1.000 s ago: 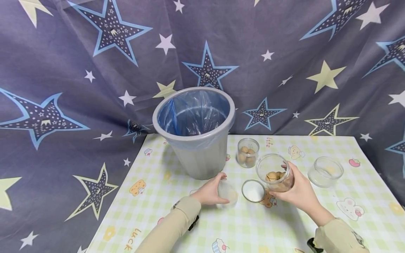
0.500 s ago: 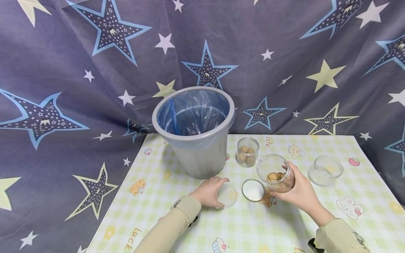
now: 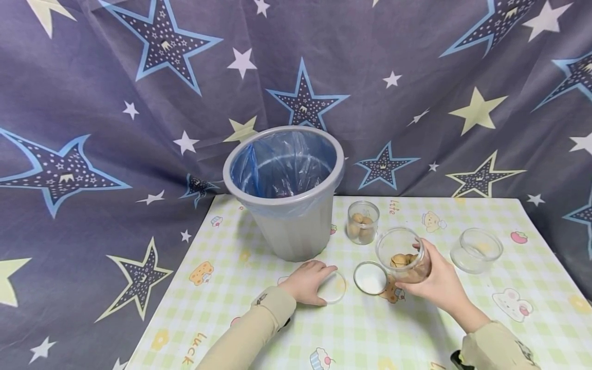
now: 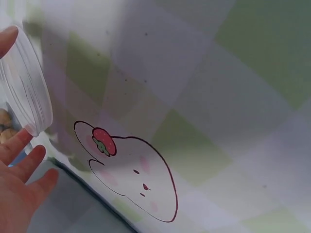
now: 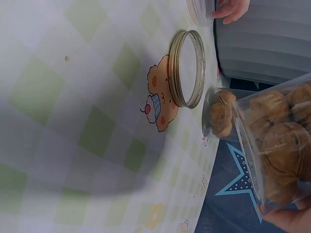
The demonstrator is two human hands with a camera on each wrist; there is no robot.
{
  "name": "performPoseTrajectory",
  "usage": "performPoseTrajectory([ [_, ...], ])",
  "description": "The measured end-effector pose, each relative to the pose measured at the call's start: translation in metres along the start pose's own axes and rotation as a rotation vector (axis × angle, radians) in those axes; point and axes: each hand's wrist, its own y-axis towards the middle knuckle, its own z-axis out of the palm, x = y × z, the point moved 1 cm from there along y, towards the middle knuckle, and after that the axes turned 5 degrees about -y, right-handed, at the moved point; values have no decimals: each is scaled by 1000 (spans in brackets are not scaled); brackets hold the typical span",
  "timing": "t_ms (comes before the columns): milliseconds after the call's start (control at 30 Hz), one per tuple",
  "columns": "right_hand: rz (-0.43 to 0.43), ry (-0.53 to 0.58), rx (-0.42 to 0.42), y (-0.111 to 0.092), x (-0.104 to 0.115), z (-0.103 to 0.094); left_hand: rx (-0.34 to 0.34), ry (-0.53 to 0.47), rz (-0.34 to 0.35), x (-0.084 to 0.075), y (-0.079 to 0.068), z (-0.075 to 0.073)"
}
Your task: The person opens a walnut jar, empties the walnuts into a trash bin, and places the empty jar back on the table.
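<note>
Left hand (image 3: 305, 282), fingers spread, has lowered the clear lid (image 3: 335, 288) to the desk (image 3: 365, 334), well in from its back edge, leaving the walnut jar (image 3: 399, 255) uncovered in the right hand's (image 3: 437, 281) grip.

We see a person in matching pale beige clothing. The left sleeve (image 3: 245, 331) ends in a broad cuff (image 3: 277, 302), with a small dark marking on its upper side; the right sleeve (image 3: 497, 347) carries a similar marking. Black pieces (image 3: 458, 359), too small to make out, show beneath both sleeves. Both hands (image 3: 437, 281) are bare.
</note>
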Motion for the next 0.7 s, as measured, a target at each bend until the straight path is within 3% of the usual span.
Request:
performPoseTrajectory([
  [433,5,-9,6,-2,-2,1,13,-101,-57,-2,-7,-7],
  [567,2,-12,-8,-3,-4,2,-43,-155,-86,-3,-11,-12],
  [700,-7,-12,-18,-4,-6,3,-155,-232,-133,-1,-17,-16],
])
